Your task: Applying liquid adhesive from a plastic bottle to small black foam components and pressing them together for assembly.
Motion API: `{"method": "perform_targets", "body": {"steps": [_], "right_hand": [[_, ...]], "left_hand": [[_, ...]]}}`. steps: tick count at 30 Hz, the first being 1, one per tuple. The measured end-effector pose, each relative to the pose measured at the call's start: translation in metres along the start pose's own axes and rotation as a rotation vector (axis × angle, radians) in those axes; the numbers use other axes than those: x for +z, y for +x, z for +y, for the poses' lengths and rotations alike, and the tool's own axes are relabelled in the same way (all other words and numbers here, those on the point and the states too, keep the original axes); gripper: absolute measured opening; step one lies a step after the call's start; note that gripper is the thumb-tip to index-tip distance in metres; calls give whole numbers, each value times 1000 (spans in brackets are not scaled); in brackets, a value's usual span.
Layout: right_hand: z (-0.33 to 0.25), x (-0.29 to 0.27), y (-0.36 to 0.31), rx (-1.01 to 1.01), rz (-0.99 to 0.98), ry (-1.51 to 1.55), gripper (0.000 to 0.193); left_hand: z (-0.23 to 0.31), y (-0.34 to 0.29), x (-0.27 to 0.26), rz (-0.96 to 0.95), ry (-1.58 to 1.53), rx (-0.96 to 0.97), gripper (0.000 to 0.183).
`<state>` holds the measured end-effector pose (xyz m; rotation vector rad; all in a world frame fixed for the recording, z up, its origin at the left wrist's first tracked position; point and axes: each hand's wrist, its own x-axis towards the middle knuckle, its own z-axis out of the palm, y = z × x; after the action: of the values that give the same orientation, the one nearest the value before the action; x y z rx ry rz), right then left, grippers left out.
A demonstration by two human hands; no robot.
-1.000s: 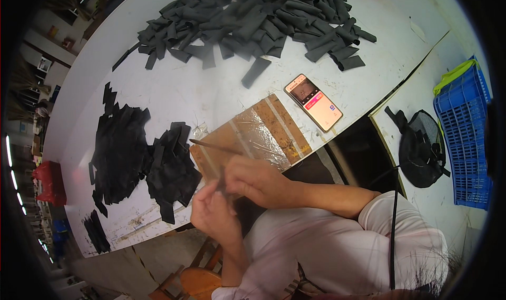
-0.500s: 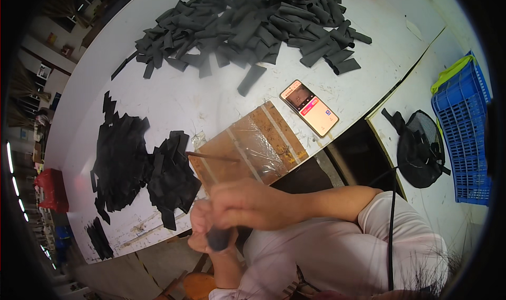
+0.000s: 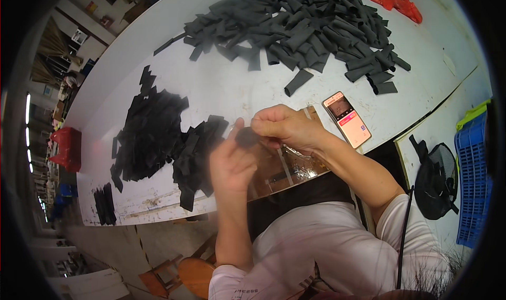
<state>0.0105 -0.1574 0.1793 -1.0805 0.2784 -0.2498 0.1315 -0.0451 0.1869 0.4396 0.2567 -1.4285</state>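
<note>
My right hand [image 3: 289, 127] is closed, thumb and fingertips pinching a small dark fabric piece [image 3: 246, 137] above the near edge of the table. Against the other side of this piece is my left hand [image 3: 232, 164], its fingers curled and somewhat smeared by motion. Below the hands lies a brown board [image 3: 263, 180] with pale strips and clear film, partly covered by them. Left of my left hand, flat black fabric pieces lie in a smaller heap [image 3: 195, 155] and a larger heap [image 3: 150, 134].
Rolled dark grey fabric tubes form a big pile [image 3: 311, 31] at the far side. A lit phone [image 3: 348, 119] lies right of the board. Further right are a black mesh bag [image 3: 436, 181] and a blue crate [image 3: 470, 186]. A red bag [image 3: 66, 148] stands far left.
Both hands have risen from the table's near edge to over the board, carrying the dark piece. My left hand has come out from behind the right. The whole view has shifted.
</note>
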Motion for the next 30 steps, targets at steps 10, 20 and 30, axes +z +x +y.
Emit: {"method": "perform_targets", "body": {"steps": [10, 20, 30], "right_hand": [[-11, -6, 12, -13, -62, 0, 27], [-15, -14, 14, 6, -83, 136, 19], [-8, -8, 12, 13, -88, -28, 23]], "left_hand": [[-2, 0, 11, -277, -87, -51, 24], [-10, -2, 26, -227, -275, -96, 23], [-19, -10, 1, -102, 23, 193, 23]]}}
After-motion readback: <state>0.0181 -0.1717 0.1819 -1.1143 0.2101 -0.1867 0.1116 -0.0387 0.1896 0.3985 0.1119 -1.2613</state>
